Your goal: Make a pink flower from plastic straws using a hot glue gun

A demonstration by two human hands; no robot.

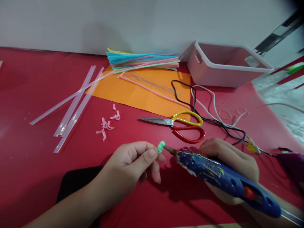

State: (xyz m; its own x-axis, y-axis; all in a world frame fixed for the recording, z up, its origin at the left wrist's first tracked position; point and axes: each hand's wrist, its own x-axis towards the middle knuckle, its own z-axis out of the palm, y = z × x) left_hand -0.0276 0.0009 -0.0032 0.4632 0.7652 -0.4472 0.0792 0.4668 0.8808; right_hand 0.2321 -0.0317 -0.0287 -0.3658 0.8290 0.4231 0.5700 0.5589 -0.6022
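Between the thumb and fingers of my left hand [135, 161] is a small fuzzy green piece [161, 147], pinched near the middle of the view. My right hand [230, 167] is wrapped round a blue glue gun [213, 177] smeared with dried residue. The metal nozzle points left, and its tip touches or nearly touches the green piece. A clear glue stick [291, 217] sticks out of the gun's back end. Just beyond my hands lie scissors [169, 122] with one yellow and one red handle, their blades closed and pointing left.
Short pink scraps [104, 126] and clear glue sticks [78, 106] lie left on the red table [35, 171]. Fuzzy coloured stems [144, 60] rest on an orange sheet [114, 90]. Cables [215, 106] run right, below a pink bin [218, 74]. A black object [78, 182] is beneath my left forearm.
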